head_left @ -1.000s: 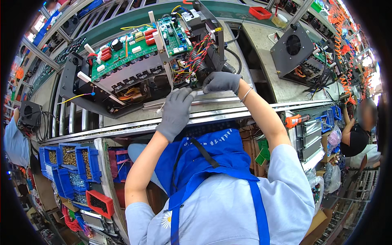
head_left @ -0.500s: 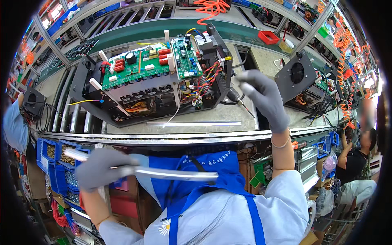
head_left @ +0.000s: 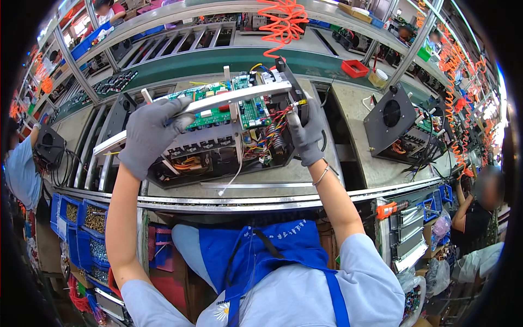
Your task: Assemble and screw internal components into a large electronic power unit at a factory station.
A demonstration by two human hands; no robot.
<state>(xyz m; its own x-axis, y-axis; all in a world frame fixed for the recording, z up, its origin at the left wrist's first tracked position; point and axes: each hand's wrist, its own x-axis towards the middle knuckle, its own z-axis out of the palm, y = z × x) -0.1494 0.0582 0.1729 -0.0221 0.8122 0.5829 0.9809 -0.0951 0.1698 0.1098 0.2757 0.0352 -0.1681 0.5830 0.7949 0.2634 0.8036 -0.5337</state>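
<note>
My left hand (head_left: pixel 155 131), in a grey glove, is closed around a long pale metal strip (head_left: pixel 239 95). The strip slants up to the right, over an open machine chassis, and crosses in front of its green circuit boards (head_left: pixel 253 115). Its right end lies close to the black end panel (head_left: pixel 287 76). At that panel is my gloved right hand (head_left: pixel 308 133), thumb on the wired side and fingers on the outer side, gripping its edge. Coloured wires (head_left: pixel 277 124) run beside the thumb. White posts (head_left: pixel 227 76) stand up from the chassis.
Another strip (head_left: pixel 261 186) lies along the bench's near edge. To the right sits a second open chassis (head_left: pixel 395 120). Blue bins (head_left: pixel 81 215) of screws are at lower left, and an orange-handled tool (head_left: pixel 389 209) at right. A coiled orange hose (head_left: pixel 283 24) hangs overhead.
My left hand has lifted the metal strip from over my lap up above the chassis. My right hand has moved left, from beside the chassis onto its end panel.
</note>
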